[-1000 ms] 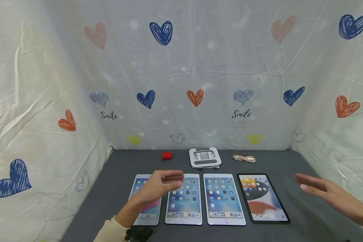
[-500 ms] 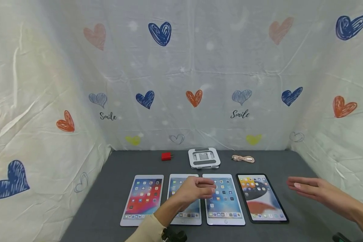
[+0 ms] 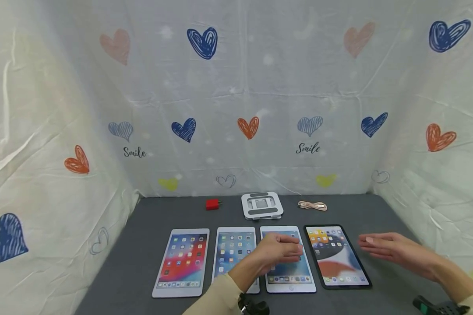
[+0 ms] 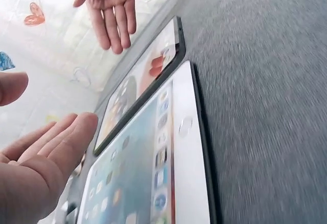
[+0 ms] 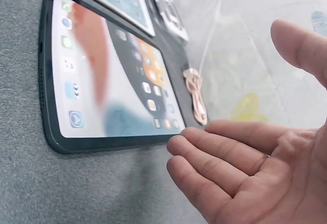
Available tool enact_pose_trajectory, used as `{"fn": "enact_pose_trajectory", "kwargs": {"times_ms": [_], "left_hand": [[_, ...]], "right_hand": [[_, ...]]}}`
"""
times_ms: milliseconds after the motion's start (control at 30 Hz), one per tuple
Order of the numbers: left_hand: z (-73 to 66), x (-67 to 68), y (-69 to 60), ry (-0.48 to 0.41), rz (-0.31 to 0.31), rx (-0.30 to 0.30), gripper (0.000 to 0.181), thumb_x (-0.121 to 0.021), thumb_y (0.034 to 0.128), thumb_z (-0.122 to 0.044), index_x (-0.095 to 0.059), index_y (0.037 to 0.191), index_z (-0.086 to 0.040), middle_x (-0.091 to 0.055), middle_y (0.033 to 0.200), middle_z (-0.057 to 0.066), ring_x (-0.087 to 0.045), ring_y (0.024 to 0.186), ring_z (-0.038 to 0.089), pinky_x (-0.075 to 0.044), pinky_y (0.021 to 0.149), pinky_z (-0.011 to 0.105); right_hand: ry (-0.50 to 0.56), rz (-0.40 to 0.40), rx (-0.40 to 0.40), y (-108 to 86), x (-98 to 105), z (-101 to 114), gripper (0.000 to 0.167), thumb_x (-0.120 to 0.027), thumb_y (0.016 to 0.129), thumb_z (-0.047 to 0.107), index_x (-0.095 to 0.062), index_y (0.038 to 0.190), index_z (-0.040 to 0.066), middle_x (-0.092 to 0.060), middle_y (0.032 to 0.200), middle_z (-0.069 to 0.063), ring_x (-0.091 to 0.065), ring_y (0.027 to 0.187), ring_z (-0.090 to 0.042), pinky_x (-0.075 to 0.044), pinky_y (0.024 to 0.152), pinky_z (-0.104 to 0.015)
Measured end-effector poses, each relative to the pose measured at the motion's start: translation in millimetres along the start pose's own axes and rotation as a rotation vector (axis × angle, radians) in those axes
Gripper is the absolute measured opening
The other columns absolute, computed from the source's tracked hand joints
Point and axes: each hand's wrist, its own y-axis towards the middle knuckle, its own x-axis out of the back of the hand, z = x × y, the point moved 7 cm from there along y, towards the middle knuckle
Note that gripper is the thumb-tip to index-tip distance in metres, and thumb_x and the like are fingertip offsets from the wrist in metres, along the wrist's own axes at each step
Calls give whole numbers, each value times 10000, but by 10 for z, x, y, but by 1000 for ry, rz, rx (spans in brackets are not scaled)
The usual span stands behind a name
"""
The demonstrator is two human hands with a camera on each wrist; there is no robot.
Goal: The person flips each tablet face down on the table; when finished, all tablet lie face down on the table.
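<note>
Several tablets with lit screens lie in a row on the grey table. My left hand (image 3: 277, 251) hovers over the white tablet third from the left (image 3: 291, 286), fingers straight, holding nothing. Part of that tablet's screen is hidden behind it. To the right of the black-framed tablet (image 3: 337, 256), my right hand (image 3: 398, 251) is held in the air with straight fingers, also with nothing in it. In the right wrist view its palm shows beside the black-framed tablet's edge, apart from it. Two more white tablets lie on the left, one with a red and blue screen (image 3: 183, 262) and one with a blue screen (image 3: 234, 247).
Behind the tablets lie a red plug adapter (image 3: 212, 204), a folded silver stand (image 3: 262, 205) and a coiled pale pink cable (image 3: 312, 205). A white cloth printed with hearts (image 3: 220, 96) hangs around the back and both sides of the table.
My left hand has moved right, from over the two left tablets to the third one. My right hand has shifted left, closer to the black-framed tablet. The tablets stay in place.
</note>
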Motion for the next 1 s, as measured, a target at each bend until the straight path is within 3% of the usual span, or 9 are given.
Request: {"fn": "enact_pose_trajectory", "kwargs": {"times_ms": [167, 367, 700, 1000], "left_hand": [[45, -135, 136, -25, -37, 22, 382, -751, 1003, -22, -683, 1351, 120, -784, 1248, 233, -763, 1226, 391, -655, 1022, 461], [132, -198, 257, -40, -83, 62, 359, -759, 979, -2, -696, 1313, 112, -805, 1177, 193, -786, 1176, 365, -673, 982, 446], [271, -280, 359, -68, 39, 211, 317, -768, 1006, -90, -673, 1222, 122, -769, 1160, 243, -780, 1164, 384, -662, 1011, 470], [279, -360, 392, -60, 33, 190, 272, -764, 1012, -85, -696, 1206, 94, -778, 1183, 234, -785, 1150, 353, -654, 1031, 474]], "right_hand": [[-3, -18, -29, 54, -17, -32, 618, -365, 1216, 223, -237, 1597, -247, -591, 1602, -180, -671, 1291, 17, -577, 1086, -211], [-8, -57, -94, 101, 12, -79, 657, -395, 1212, 275, -266, 1595, -242, -534, 1612, -303, -682, 1314, -64, -598, 1084, -261], [19, -118, -156, 144, 61, -159, 632, -425, 1204, 295, -390, 1556, -229, -550, 1576, -341, -703, 1311, -170, -614, 1094, -357], [1, -249, -250, 153, 143, -246, 692, -477, 1184, 349, -400, 1542, -238, -613, 1515, -323, -714, 1293, -244, -610, 1104, -439]]}}
